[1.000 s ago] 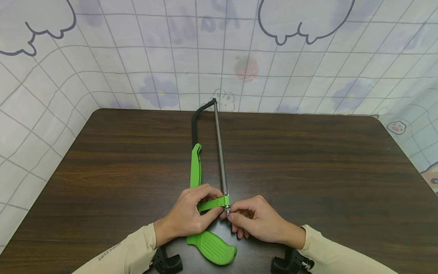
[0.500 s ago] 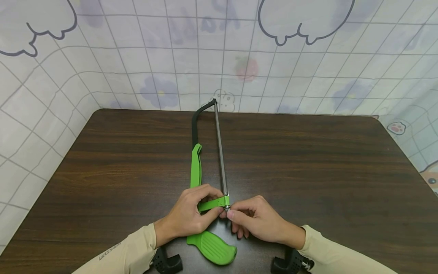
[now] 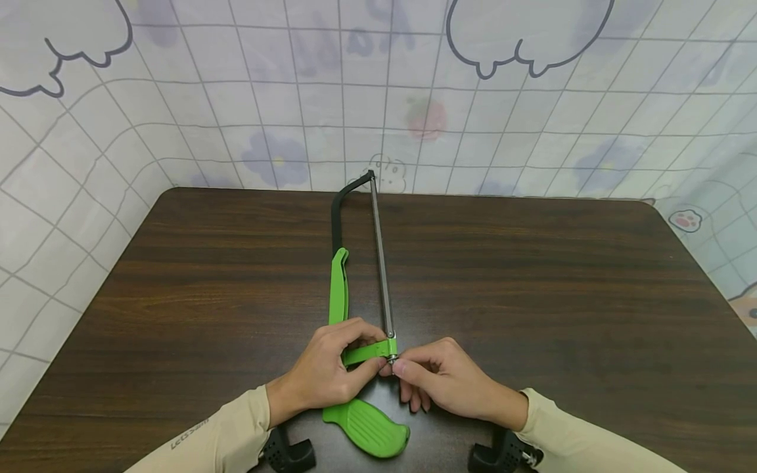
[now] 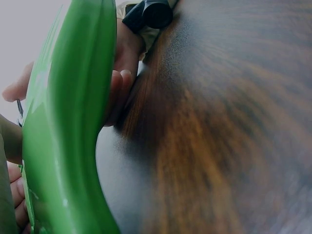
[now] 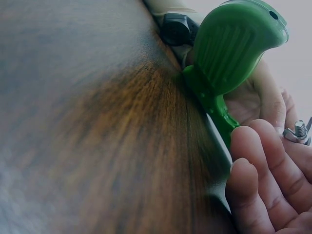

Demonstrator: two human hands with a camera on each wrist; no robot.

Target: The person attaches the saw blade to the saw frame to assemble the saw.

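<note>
A hacksaw lies on the table, with a green and black frame (image 3: 338, 286), a grey blade (image 3: 380, 256) and a ribbed green handle (image 3: 369, 430). My left hand (image 3: 325, 368) grips the green frame near the blade's lower end, fingers above the short cross-arm (image 3: 367, 353) and thumb below it. At the end of that arm, my right hand (image 3: 446, 381) pinches a small metal wing nut (image 5: 297, 135) between thumb and forefinger. A threaded bolt end (image 5: 300, 127) sticks out of the nut in the right wrist view. The handle (image 4: 78, 97) hides much of the left wrist view.
The dark wood table (image 3: 532, 282) carries the saw near its front middle. Behind it hangs a white gridded cloth (image 3: 390, 98) with printed flowers and clouds. Black wrist devices (image 3: 288, 453) sit under both forearms.
My right thumb has shifted slightly upward over the wing nut, covering more of it than a second ago. My left hand and the hacksaw have stayed in place.
</note>
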